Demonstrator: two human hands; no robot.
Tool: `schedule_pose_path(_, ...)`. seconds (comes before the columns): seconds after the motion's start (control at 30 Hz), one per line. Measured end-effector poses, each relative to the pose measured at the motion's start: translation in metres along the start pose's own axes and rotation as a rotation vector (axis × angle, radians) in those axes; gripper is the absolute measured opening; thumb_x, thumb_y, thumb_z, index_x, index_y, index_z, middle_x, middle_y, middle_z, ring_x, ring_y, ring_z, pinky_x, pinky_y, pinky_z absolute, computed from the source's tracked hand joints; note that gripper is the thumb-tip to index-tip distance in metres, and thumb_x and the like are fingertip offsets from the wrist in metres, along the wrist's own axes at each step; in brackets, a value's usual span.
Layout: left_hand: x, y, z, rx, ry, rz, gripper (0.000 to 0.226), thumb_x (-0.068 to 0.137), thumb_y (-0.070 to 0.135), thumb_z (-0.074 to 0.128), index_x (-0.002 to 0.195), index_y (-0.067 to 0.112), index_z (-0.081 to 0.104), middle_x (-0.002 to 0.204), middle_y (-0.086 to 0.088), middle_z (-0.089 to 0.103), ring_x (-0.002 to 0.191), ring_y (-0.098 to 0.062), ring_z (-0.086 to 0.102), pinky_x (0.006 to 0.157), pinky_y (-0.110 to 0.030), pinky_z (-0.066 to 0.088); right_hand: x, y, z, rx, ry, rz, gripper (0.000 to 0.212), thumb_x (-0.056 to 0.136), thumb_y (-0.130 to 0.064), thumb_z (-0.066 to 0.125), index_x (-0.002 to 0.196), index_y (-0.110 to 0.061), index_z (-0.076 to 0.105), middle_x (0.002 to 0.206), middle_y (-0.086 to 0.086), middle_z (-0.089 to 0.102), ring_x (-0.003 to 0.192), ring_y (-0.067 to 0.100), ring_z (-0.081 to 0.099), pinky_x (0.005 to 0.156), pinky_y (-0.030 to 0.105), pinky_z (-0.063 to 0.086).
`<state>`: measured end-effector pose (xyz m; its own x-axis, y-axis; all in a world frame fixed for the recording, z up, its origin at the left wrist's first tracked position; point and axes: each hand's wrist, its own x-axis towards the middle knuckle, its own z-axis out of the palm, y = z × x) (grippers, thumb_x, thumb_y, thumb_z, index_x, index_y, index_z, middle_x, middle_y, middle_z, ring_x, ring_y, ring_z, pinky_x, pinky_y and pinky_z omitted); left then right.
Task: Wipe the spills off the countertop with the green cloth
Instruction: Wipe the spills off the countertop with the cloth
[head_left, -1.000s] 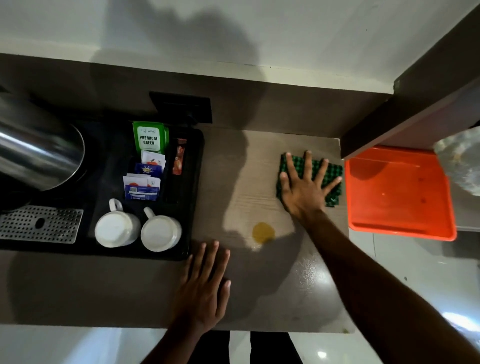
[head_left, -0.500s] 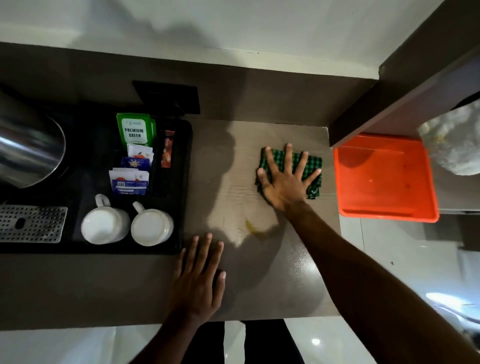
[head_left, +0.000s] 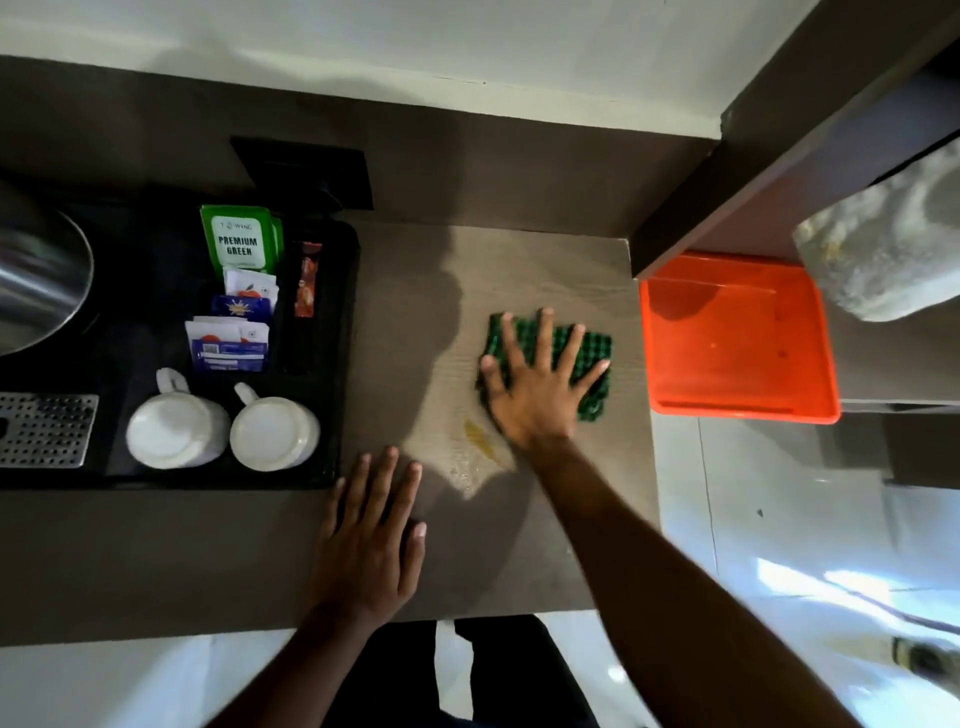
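A green checked cloth (head_left: 592, 358) lies flat on the brown countertop (head_left: 405, 322), right of centre. My right hand (head_left: 535, 384) presses down on it with fingers spread. A smeared yellow spill (head_left: 480, 441) shows just below and left of that hand, partly under the wrist. My left hand (head_left: 376, 525) rests flat on the counter near the front edge, fingers apart, holding nothing.
A black tray (head_left: 332, 467) on the left carries two upturned white mugs (head_left: 223, 431), tea sachets (head_left: 239, 291) and a steel kettle (head_left: 36, 280). An orange tray (head_left: 737, 338) sits beyond the counter's right edge. A dark shelf (head_left: 779, 130) overhangs the back right.
My right hand has slid the cloth from the back right corner down over the round yellow spill, smearing it into a streak. The left hand stays put.
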<state>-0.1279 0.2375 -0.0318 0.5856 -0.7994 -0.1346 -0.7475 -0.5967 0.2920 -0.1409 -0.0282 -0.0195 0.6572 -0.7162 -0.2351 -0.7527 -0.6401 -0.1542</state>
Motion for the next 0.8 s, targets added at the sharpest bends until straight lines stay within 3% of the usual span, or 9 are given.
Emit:
schedule_pose_path(0.1, 0.000, 0.001, -0.002, -0.007, 0.003, -0.009, 0.063, 0.098, 0.042, 0.039, 0.156, 0.019, 0.038, 0.168, -0.010, 0.030, 0.155, -0.034, 0.024, 0.121, -0.057, 0.027, -0.077, 0.032, 0.017, -0.154, -0.056, -0.467, 0.061, 0.099, -0.067, 0.023, 0.157, -0.050, 0.021, 0.172, 0.003, 0.018, 0.156, 0.046, 0.006, 0.111, 0.084, 0.004)
schedule_pose_path(0.2, 0.000, 0.000, -0.001, 0.002, 0.015, 0.000, 0.063, 0.099, 0.042, 0.038, 0.157, 0.020, 0.037, 0.168, -0.010, 0.030, 0.156, -0.033, 0.021, 0.122, -0.055, 0.024, -0.045, 0.105, -0.012, -0.403, -0.133, -0.945, 0.057, 0.098, -0.068, 0.032, 0.152, -0.049, 0.036, 0.167, 0.005, 0.031, 0.152, 0.048, 0.021, 0.108, 0.085, 0.018)
schedule_pose_path(0.27, -0.001, 0.000, 0.002, -0.001, 0.030, 0.001, 0.062, 0.099, 0.042, 0.038, 0.157, 0.020, 0.036, 0.168, -0.010, 0.029, 0.157, -0.032, 0.020, 0.122, -0.054, 0.023, 0.013, 0.107, -0.029, -0.453, -0.075, -0.821, 0.060, 0.097, -0.066, 0.030, 0.154, -0.047, 0.034, 0.168, 0.006, 0.029, 0.152, 0.049, 0.022, 0.108, 0.085, 0.019)
schedule_pose_path(0.37, 0.001, 0.001, 0.000, -0.013, 0.041, 0.002, 0.062, 0.098, 0.041, 0.040, 0.156, 0.019, 0.039, 0.167, -0.010, 0.030, 0.156, -0.033, 0.023, 0.122, -0.054, 0.023, 0.061, 0.036, -0.030, -0.160, -0.046, -0.230, 0.063, 0.096, -0.067, 0.017, 0.157, -0.052, 0.012, 0.174, -0.002, 0.005, 0.157, 0.044, -0.002, 0.113, 0.082, -0.001)
schedule_pose_path(0.43, 0.000, 0.003, -0.001, -0.009, 0.052, -0.008, 0.061, 0.097, 0.040, 0.041, 0.155, 0.019, 0.042, 0.166, -0.011, 0.033, 0.154, -0.034, 0.026, 0.120, -0.055, 0.026, 0.028, -0.006, -0.016, -0.097, -0.054, -0.196, 0.063, 0.097, -0.064, 0.020, 0.158, -0.050, 0.009, 0.173, 0.001, 0.006, 0.155, 0.048, -0.006, 0.111, 0.084, -0.004)
schedule_pose_path(0.57, 0.001, -0.002, 0.001, -0.018, 0.064, 0.013, 0.060, 0.099, 0.040, 0.039, 0.154, 0.017, 0.043, 0.163, -0.013, 0.038, 0.152, -0.037, 0.030, 0.119, -0.056, 0.027, -0.098, 0.077, 0.018, -0.239, -0.096, -0.876, 0.058, 0.099, -0.065, 0.032, 0.155, -0.050, 0.028, 0.167, 0.004, 0.031, 0.154, 0.050, 0.014, 0.109, 0.083, 0.011)
schedule_pose_path(0.7, -0.004, -0.003, 0.007, 0.008, 0.063, 0.025, 0.063, 0.099, 0.041, 0.038, 0.158, 0.019, 0.034, 0.167, -0.012, 0.030, 0.156, -0.035, 0.022, 0.123, -0.053, 0.019, -0.031, 0.164, -0.015, -0.447, -0.131, -1.439, 0.053, 0.098, -0.061, 0.039, 0.151, -0.050, 0.038, 0.165, 0.002, 0.036, 0.153, 0.047, 0.020, 0.111, 0.084, 0.011)
schedule_pose_path(0.73, -0.003, -0.002, 0.007, 0.008, 0.071, 0.029, 0.064, 0.099, 0.042, 0.038, 0.159, 0.019, 0.033, 0.168, -0.011, 0.029, 0.156, -0.034, 0.021, 0.123, -0.052, 0.018, -0.004, 0.155, -0.021, -0.484, -0.099, -1.330, 0.055, 0.097, -0.059, 0.039, 0.151, -0.049, 0.037, 0.165, 0.004, 0.037, 0.151, 0.048, 0.024, 0.107, 0.086, 0.017)
schedule_pose_path(0.8, -0.001, -0.004, 0.005, 0.014, 0.072, 0.016, 0.063, 0.099, 0.042, 0.038, 0.158, 0.020, 0.033, 0.167, -0.011, 0.030, 0.156, -0.034, 0.023, 0.124, -0.050, 0.016, 0.017, 0.116, -0.020, -0.368, -0.012, -0.786, 0.060, 0.095, -0.063, 0.035, 0.154, -0.048, 0.032, 0.168, 0.004, 0.030, 0.152, 0.048, 0.021, 0.106, 0.086, 0.021)
